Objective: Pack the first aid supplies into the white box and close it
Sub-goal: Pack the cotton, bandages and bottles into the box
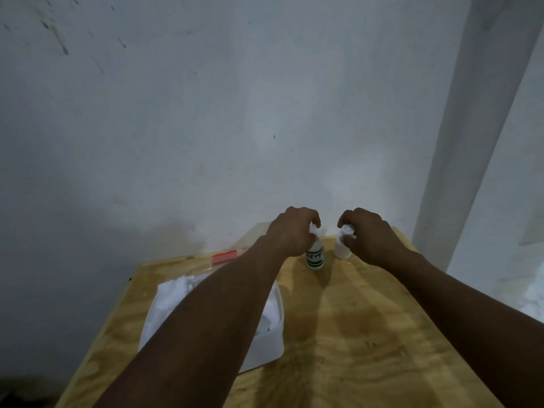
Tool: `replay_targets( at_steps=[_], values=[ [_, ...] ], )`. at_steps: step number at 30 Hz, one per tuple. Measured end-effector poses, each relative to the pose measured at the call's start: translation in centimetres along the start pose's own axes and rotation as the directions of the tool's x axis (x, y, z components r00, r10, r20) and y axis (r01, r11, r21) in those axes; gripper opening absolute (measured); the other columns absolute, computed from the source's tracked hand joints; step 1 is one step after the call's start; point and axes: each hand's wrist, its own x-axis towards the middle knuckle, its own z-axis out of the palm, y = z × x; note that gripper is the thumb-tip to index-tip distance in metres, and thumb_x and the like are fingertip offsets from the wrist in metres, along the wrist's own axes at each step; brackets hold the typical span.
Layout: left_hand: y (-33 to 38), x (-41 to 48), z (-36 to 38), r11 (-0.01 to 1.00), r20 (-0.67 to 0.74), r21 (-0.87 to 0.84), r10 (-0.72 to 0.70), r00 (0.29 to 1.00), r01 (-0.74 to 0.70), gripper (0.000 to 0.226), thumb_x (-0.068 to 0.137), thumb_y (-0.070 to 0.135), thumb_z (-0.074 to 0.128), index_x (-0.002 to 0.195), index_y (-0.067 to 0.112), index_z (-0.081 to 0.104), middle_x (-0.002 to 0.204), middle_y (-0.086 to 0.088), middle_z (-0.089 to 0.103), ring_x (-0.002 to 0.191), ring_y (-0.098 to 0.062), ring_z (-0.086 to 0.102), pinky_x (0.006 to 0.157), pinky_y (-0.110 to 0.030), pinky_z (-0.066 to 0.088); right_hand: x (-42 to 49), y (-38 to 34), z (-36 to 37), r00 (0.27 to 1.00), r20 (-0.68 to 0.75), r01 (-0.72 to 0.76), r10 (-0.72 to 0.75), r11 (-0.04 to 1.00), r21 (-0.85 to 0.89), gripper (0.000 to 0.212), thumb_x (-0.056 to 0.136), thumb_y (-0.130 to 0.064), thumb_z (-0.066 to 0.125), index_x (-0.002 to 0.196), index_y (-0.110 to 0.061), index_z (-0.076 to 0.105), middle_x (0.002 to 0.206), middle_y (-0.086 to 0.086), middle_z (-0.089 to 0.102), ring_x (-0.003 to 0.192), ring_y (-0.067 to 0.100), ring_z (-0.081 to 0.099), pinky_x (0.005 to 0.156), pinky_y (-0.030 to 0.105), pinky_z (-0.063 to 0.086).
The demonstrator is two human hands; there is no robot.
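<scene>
Two small white bottles stand upright at the far end of the wooden table (pixel 368 334). The bottle with a green label (pixel 315 257) has my left hand (pixel 294 231) closed over its top. The plain white bottle (pixel 343 247) to its right has my right hand (pixel 368 234) closed around its cap. The white box (pixel 265 346) lies open at the near left, under my left forearm, with white cloth-like supplies (pixel 176 293) in it.
A clear plastic bag with a red strip (pixel 224 257) lies behind the box near the table's far left edge. A pale wall rises right behind the table. A white post (pixel 471 142) stands at the right.
</scene>
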Motion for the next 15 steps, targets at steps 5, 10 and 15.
replay_targets(
  at_steps=[5,10,15],
  values=[
    [-0.3,-2.6,-2.3,1.000,-0.042,-0.006,0.014,0.999,-0.015,0.030,0.083,0.031,0.075,0.111,0.023,0.068,0.117,-0.004,0.067,0.103,-0.025,0.063,0.087,-0.040,0.055,-1.4,-1.6,-1.9,1.000,0.029,0.003,-0.003,1.000,0.014,0.024,0.085,-0.023,0.067,0.108,-0.016,0.067,0.107,0.004,0.069,0.094,0.022,0.062,0.071,0.029,0.043],
    [-0.1,-5.3,-6.9,0.999,-0.133,-0.025,0.027,0.991,-0.030,0.029,0.083,0.031,0.077,0.109,0.021,0.070,0.116,-0.005,0.067,0.101,-0.024,0.063,0.087,-0.039,0.055,-2.1,-5.6,-5.9,0.997,-0.039,0.065,-0.065,0.998,0.010,0.024,0.083,-0.022,0.065,0.107,-0.017,0.068,0.107,0.005,0.071,0.091,0.023,0.065,0.074,0.034,0.053],
    [-0.7,-8.7,-12.1,0.999,-0.245,-0.049,-0.007,0.970,-0.005,0.027,0.083,0.031,0.077,0.106,0.020,0.071,0.116,-0.005,0.066,0.100,-0.024,0.063,0.084,-0.035,0.054,-2.4,-11.4,-9.8,0.967,-0.172,0.199,-0.190,0.980,0.033,0.026,0.083,-0.022,0.066,0.108,-0.015,0.068,0.109,0.007,0.070,0.094,0.025,0.065,0.075,0.032,0.050]
  ],
)
